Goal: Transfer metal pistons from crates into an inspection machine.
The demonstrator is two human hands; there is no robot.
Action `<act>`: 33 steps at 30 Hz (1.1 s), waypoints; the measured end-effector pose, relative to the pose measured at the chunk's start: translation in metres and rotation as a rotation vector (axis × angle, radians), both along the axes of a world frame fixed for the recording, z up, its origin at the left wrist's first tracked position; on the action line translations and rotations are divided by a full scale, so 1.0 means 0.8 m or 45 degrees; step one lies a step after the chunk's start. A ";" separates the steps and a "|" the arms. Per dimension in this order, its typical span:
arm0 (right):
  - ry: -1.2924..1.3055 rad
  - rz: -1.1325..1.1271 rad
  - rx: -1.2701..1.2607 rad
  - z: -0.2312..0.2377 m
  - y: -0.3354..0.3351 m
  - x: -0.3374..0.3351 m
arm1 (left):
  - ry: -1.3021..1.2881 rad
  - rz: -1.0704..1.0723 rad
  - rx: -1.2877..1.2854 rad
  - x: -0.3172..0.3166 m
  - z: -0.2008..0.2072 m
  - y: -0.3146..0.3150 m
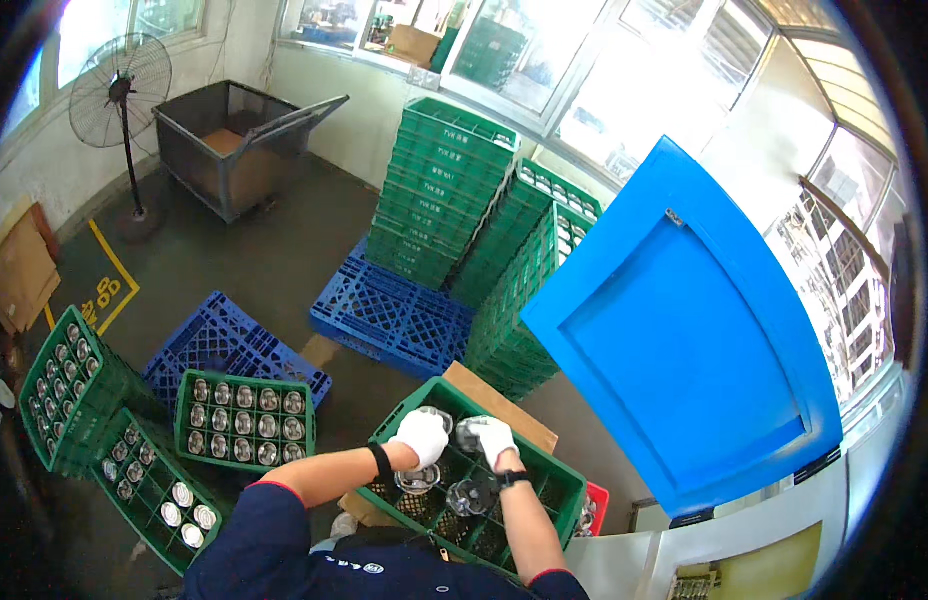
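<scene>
My left hand [421,438], in a white glove, is closed around a shiny round metal part [443,416] at the far left of a green divided crate [556,478]. Just to its right, my white-gloved right hand [490,436] grips another silvery metal part [468,433], partly hidden by the fingers. Below my hands, a ring-topped metal part [417,480] and a darker shiny part [469,497] sit in the crate's compartments. My forearms cover some of the other compartments.
Left of me stand green crates [246,375] of similar metal parts, near a blue pallet [199,335]. Tall stacks of green crates [434,185] rise ahead on another pallet [384,310]. A large blue panel [684,340] juts in at right; a red container [596,508] sits beside the crate.
</scene>
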State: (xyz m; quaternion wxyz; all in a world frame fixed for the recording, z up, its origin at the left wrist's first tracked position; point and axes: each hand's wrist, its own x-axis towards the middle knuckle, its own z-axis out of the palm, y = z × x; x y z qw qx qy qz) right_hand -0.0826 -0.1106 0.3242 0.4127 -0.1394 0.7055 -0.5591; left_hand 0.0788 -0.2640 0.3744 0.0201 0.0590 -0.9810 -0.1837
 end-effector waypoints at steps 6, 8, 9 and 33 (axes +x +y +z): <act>1.374 0.509 1.136 0.099 0.056 0.037 | -0.050 -0.242 -0.187 0.027 0.016 0.006; 1.403 0.665 1.316 0.095 0.080 0.054 | -0.079 -0.336 -0.257 0.026 0.018 0.005; 1.333 0.857 1.331 0.076 0.095 0.050 | -0.073 -0.366 -0.275 0.025 0.021 0.004; 1.541 -0.376 1.259 0.371 0.314 0.287 | 0.167 -0.194 -0.178 0.016 -0.013 0.005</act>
